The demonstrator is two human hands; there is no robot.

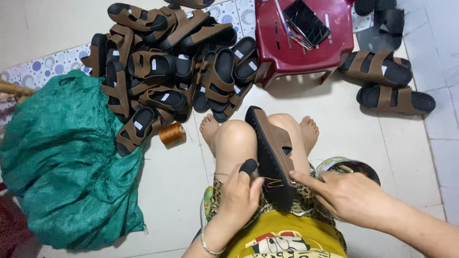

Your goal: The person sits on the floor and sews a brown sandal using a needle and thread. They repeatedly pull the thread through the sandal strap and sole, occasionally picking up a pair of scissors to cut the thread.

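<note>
1. As we look down from the head camera, our left hand [241,193] is closed around a small black-tipped tool [248,166], pressing it against the near edge of a brown-strapped sandal [271,152] that rests sole-outward across our knees.
2. Our right hand [346,196] is partly curled, its forefinger stretched out to pin the sandal's edge where a short length of tan thread [273,182] shows; it grips nothing that we can see.
3. To the far left lies a heap of matching sandals [167,71], with a spool of tan thread [172,134] on the floor just beside it and a green sack [67,162] at the left.
4. Farther off stands a red plastic stool [301,43], and two more sandals [387,81] lie to the right.
5. We judge that the tool's tip sits close to the right forefinger, so a slip off the hard sole could jab it; the sandal, balanced on bare knees, could also slide away.
</note>
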